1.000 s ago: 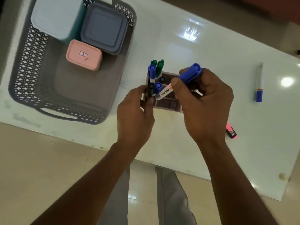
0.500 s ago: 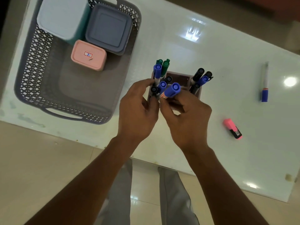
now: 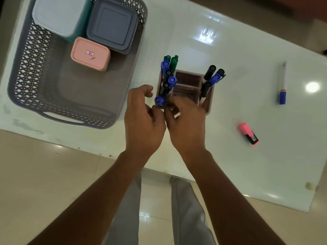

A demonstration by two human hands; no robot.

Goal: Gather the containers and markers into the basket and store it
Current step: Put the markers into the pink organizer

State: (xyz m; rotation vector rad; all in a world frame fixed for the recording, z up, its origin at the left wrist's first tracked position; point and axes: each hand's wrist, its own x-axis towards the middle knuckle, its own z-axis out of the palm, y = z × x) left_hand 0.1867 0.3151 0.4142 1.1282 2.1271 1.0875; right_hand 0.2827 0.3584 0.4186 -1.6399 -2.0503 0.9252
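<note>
Your work surface is a glossy white table [image 3: 230, 41] over a beige tiled floor [image 3: 44, 174]. The grey lattice basket [image 3: 30, 71] sits upper left and holds a teal container [image 3: 58, 13], a grey-blue container [image 3: 111, 23] and a pink container [image 3: 90, 53].

At centre, the mauve marker holder [image 3: 188, 80] stands on the table with markers [image 3: 168, 75] upright, caps up.

Your left hand [image 3: 143, 121] and right hand [image 3: 187, 124] meet at its near rim, fingers curled around a blue-capped marker [image 3: 160, 100]. I cannot tell whether either hand grips it.

At right lies a loose marker [image 3: 282, 84], its long axis near vertical in frame, blue cap toward the lower edge. A pink highlighter [image 3: 248, 133] lies diagonally below it.
</note>
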